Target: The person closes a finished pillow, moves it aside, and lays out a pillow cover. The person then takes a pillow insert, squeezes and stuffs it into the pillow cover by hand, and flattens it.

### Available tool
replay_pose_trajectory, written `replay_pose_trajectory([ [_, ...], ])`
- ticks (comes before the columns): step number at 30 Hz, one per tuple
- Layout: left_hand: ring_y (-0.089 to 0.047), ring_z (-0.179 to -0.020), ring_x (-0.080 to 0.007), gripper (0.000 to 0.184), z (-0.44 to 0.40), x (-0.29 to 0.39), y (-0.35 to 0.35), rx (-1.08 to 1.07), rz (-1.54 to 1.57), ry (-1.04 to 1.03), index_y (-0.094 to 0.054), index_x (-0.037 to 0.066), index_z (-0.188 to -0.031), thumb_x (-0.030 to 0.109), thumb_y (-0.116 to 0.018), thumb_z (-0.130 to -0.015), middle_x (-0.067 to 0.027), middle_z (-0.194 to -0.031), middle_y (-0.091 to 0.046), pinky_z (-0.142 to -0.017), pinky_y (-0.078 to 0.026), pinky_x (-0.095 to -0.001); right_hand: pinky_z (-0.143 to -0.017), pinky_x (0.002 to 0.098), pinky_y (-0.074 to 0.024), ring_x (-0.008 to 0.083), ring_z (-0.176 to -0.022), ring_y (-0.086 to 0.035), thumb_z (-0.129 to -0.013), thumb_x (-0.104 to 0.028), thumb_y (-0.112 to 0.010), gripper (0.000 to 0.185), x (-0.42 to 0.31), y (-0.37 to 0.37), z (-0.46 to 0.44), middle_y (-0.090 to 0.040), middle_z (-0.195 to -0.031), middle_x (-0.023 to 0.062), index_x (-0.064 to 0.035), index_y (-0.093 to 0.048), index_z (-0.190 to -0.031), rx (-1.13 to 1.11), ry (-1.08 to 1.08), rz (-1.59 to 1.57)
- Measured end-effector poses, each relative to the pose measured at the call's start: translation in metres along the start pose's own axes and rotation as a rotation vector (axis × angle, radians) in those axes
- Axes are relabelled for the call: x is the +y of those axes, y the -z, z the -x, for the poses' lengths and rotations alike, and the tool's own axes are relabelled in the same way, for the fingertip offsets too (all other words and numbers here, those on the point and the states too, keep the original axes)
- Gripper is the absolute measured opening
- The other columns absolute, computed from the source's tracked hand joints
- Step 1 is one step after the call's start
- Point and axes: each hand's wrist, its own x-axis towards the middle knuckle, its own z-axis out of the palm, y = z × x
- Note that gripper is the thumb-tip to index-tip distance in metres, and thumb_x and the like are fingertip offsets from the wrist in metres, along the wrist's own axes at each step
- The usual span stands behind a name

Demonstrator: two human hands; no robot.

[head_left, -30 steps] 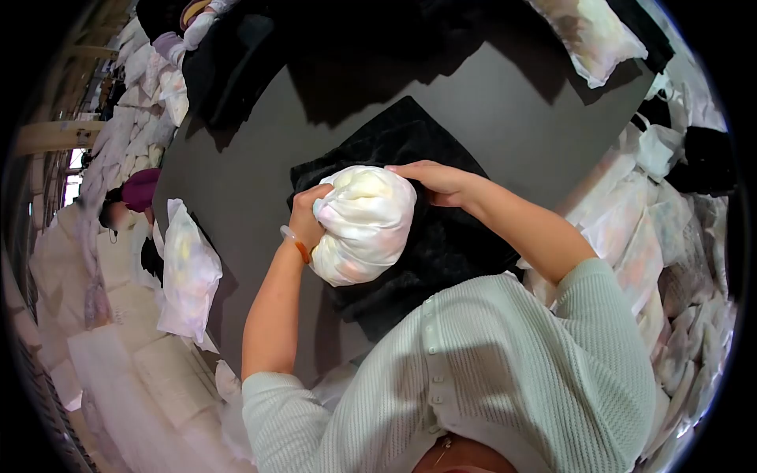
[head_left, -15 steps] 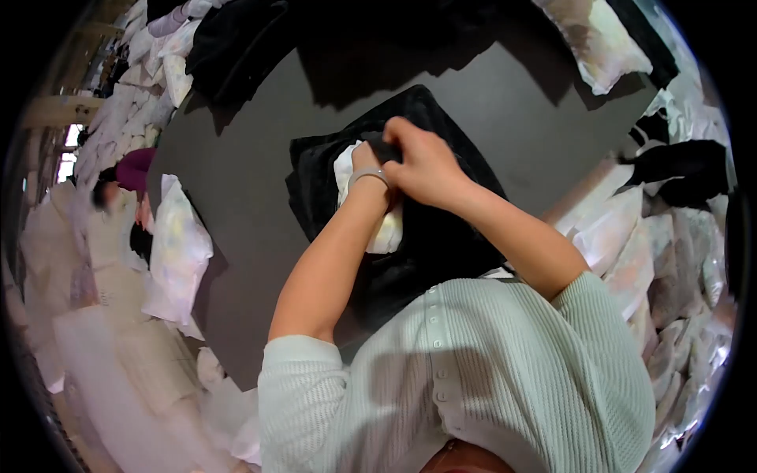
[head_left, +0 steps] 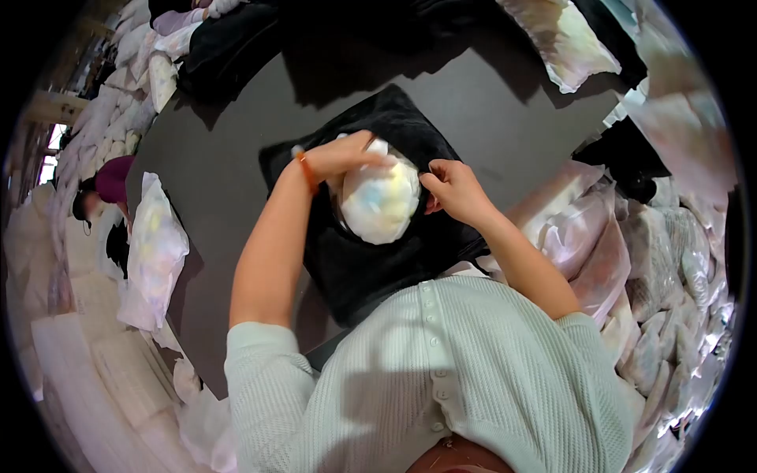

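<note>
A black plush fabric cover (head_left: 410, 118) lies on the dark table in front of me. In its opening shows a rounded white pillow insert (head_left: 381, 206) with pale yellow and blue patches under its thin skin. My left hand (head_left: 347, 156), with an orange band at the wrist, lies over the insert's upper left, fingers stretched across it and slightly blurred. At the opening's right rim, my right hand (head_left: 453, 191) is closed, its fingertips pinching the black cover. The rest of the insert is hidden inside the cover.
White filled pillows (head_left: 156, 248) stand at the table's left edge, and another pillow (head_left: 564, 47) lies at the back right. Dark fabric (head_left: 229, 51) is piled at the back left. Heaped bags (head_left: 583, 252) border the right side. A person in purple (head_left: 114, 180) bends at far left.
My left hand has come from deep in the cover to the insert's top left. My right hand has moved down and right to the opening's rim. More of the white insert shows.
</note>
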Motion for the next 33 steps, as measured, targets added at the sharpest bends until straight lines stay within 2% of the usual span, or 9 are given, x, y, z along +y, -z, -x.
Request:
replay_pose_trajectory([
  [5, -0.057, -0.107, -0.0334, 0.077, -0.004, -0.01, -0.044, 0.268, -0.793, -0.223, -0.051, -0.011, -0.115, 0.041, -0.078, -0.066, -0.0264, -0.115, -0.057, -0.095, -0.042, -0.0395, -0.059, 0.0476, -0.0447, 0.042, -0.066, -0.057, -0.084, -0.025, -0.056, 0.027, -0.001, -0.011, 0.006, -0.057, -0.069, 0.023, -0.0009, -0.055, -0.073, 0.286, 0.479, 0.494],
  [7, -0.047, -0.122, -0.0359, 0.071, -0.009, 0.026, -0.079, -0.022, -1.462, 0.21, -0.05, -0.004, -0.127, 0.042, -0.068, -0.075, -0.0235, -0.127, -0.053, -0.106, -0.031, -0.0458, -0.053, 0.0448, -0.0385, 0.0416, -0.061, -0.051, -0.087, -0.025, -0.058, 0.032, -0.013, -0.027, 0.008, -0.051, -0.064, 0.0228, 0.0002, -0.049, -0.069, 0.278, 0.665, 0.439],
  [9, -0.038, -0.13, -0.0331, 0.053, -0.089, -0.075, -0.117, 0.176, -1.788, 0.335, -0.053, 0.008, -0.132, 0.04, -0.041, -0.092, -0.0147, -0.135, -0.05, -0.11, -0.018, -0.0526, -0.053, 0.0454, -0.0398, 0.0415, -0.061, -0.053, -0.087, -0.024, -0.057, 0.031, -0.003, -0.034, -0.001, -0.052, -0.065, 0.0222, -0.0001, -0.049, -0.069, 0.268, 0.644, 0.493],
  [13, -0.034, -0.131, -0.0389, 0.042, -0.046, -0.023, -0.13, 0.857, -1.419, -0.156, -0.055, 0.005, -0.123, 0.028, -0.048, -0.088, -0.0225, -0.136, -0.041, -0.114, -0.017, -0.052, -0.059, 0.0487, -0.0457, 0.0391, -0.065, -0.059, -0.08, -0.027, -0.057, 0.025, 0.006, 0.0, -0.014, -0.058, -0.066, 0.0202, -0.0045, -0.057, -0.07, 0.355, 0.42, 0.657],
  [18, -0.051, -0.113, -0.0402, 0.051, -0.005, -0.017, -0.105, 0.767, -0.753, -0.752, -0.054, 0.001, -0.115, 0.009, -0.069, -0.068, -0.0247, -0.124, -0.049, -0.097, -0.044, -0.0421, -0.058, 0.0468, -0.0456, 0.0367, -0.064, -0.06, -0.078, -0.027, -0.059, 0.025, -0.007, 0.015, -0.02, -0.059, -0.064, 0.018, -0.0032, -0.056, -0.072, 0.419, 0.4, 0.709],
  [21, -0.058, -0.101, -0.0349, 0.042, 0.001, -0.019, -0.106, 0.706, -0.607, -0.762, -0.058, -0.001, -0.108, 0.011, -0.07, -0.069, -0.0195, -0.11, -0.059, -0.088, -0.046, -0.0394, -0.059, 0.0473, -0.0453, 0.037, -0.065, -0.06, -0.08, -0.026, -0.057, 0.023, -0.008, 0.011, -0.023, -0.059, -0.066, 0.0182, -0.0033, -0.056, -0.075, 0.406, 0.483, 0.741],
  [25, -0.058, -0.076, -0.0372, 0.026, -0.021, -0.026, -0.073, 0.106, -0.088, -0.447, -0.063, -0.004, -0.095, 0.007, -0.061, -0.072, -0.0206, -0.084, -0.062, -0.074, -0.049, -0.0383, -0.055, 0.0462, -0.0411, 0.0414, -0.065, -0.054, -0.085, -0.015, -0.057, 0.019, -0.017, 0.0, -0.027, -0.053, -0.066, 0.0195, -0.0025, -0.047, -0.074, 0.233, 0.688, 0.586],
  [29, -0.058, -0.084, -0.0382, 0.023, -0.047, -0.057, -0.086, -0.055, -0.763, -0.592, -0.063, -0.004, -0.089, 0.006, -0.059, -0.069, -0.0224, -0.087, -0.063, -0.081, -0.046, -0.0407, -0.055, 0.046, -0.0402, 0.0407, -0.063, -0.052, -0.085, -0.013, -0.057, 0.02, -0.008, -0.008, -0.041, -0.051, -0.066, 0.0187, -0.0033, -0.046, -0.072, 0.22, 0.812, 0.57],
  [33, -0.049, -0.121, -0.0288, 0.04, -0.036, -0.023, -0.129, -0.344, -1.257, -0.111, -0.061, 0.011, -0.119, 0.022, -0.053, -0.081, -0.0133, -0.127, -0.057, -0.104, -0.034, -0.0419, -0.054, 0.045, -0.0397, 0.0388, -0.061, -0.052, -0.085, -0.014, -0.057, 0.022, 0.0, -0.014, -0.023, -0.05, -0.065, 0.0178, -0.0027, -0.045, -0.07, 0.119, 0.837, 0.545],
])
